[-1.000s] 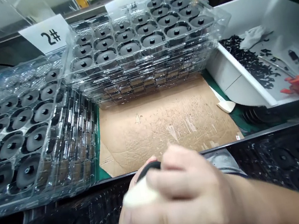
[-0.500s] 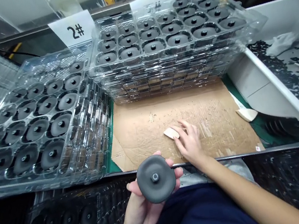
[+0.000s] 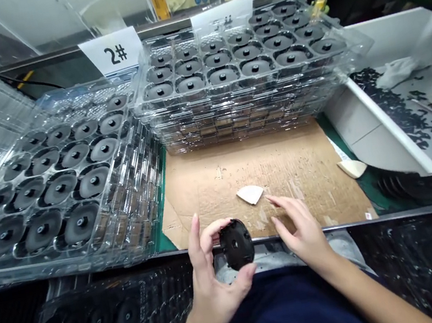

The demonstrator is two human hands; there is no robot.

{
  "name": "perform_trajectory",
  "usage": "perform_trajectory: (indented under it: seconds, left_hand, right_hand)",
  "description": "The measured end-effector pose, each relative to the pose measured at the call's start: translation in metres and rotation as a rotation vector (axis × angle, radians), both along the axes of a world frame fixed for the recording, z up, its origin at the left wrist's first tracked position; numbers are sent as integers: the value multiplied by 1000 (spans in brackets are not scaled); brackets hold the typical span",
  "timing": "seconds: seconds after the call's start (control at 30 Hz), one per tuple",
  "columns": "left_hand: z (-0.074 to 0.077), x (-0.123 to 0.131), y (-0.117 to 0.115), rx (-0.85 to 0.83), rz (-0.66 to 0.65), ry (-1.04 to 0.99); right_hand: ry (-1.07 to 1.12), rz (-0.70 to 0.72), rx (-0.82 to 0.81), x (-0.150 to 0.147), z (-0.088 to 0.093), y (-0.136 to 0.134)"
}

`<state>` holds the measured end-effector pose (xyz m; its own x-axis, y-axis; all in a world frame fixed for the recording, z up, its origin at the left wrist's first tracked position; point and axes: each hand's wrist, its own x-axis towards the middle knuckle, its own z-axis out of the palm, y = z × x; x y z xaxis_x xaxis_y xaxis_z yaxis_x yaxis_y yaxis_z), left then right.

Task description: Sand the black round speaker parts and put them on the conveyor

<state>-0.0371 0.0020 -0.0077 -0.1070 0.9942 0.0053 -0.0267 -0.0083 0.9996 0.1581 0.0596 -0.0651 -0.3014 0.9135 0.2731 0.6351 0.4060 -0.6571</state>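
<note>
Two bare hands work just above the near edge of a sheet of scarred cardboard [image 3: 260, 176]. The left hand [image 3: 216, 289] grasps a black moulded disc [image 3: 236, 245], its thumb and fingers curled around the rim. The disc stands nearly on edge, so it reads as an upright oval with its long axis close to vertical. Its dark, ribbed face with a central hole points back toward the person, and it sits over the front lip of the bench.

The right hand [image 3: 300, 224] is open and relaxed, holding nothing, with its fingers spread and reaching forward. Its fingertips [image 3: 269, 200] come near a cream wedge-shaped pad [image 3: 250, 194] lying on the cardboard, though no contact shows. Of the two hands, the right is clearly nearer the pad, which lies forward and to the left of it. The disc sits between the hands, gripped by the left and just beside the right fingers without touching them.

Beyond the cardboard, a stack of clear blister trays [image 3: 243, 76] holds rows of black discs, and a second stack [image 3: 72, 175] stands to the left. A "2#" card [image 3: 111, 53] stands behind them. To the right, a white bin [image 3: 391, 122] holds small black pieces.
</note>
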Motion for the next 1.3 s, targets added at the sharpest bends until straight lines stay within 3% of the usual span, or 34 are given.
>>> perform_trajectory:
  seconds: [0.1,0.27,0.33,0.4,0.5,0.6,0.77,0.9,1.1,1.3]
  left_hand:
    - [-3,3,-3,146,-91,270]
    - [4,9,-13,219,-72,395]
    - [7,10,-17,182,-67,392]
    - [9,9,-19,28,-96,280]
    - [4,6,-24,-276,-150,-14]
    - [-5,5,-39,-401,-105,-135]
    - [-12,16,-75,-406,74,-134]
    - [-10,35,-91,-353,153,-106]
    - [-12,42,-90,-235,172,93]
    - [-13,35,-85,-152,9,179]
  right_hand:
    - [54,172,67,2,23,-8]
    - [98,461,173,5,50,-5]
    - [124,510,132,6,51,-3]
    - [197,523,81,7,47,-5]
    - [322,417,-9,3,39,-20]
    - [367,398,-59,-7,31,-42]
    - [362,813,-219,-28,21,-67]
    - [264,964,-246,-31,27,-71]
    - [150,839,-52,-18,33,-70]
    - [102,757,89,-9,26,-67]
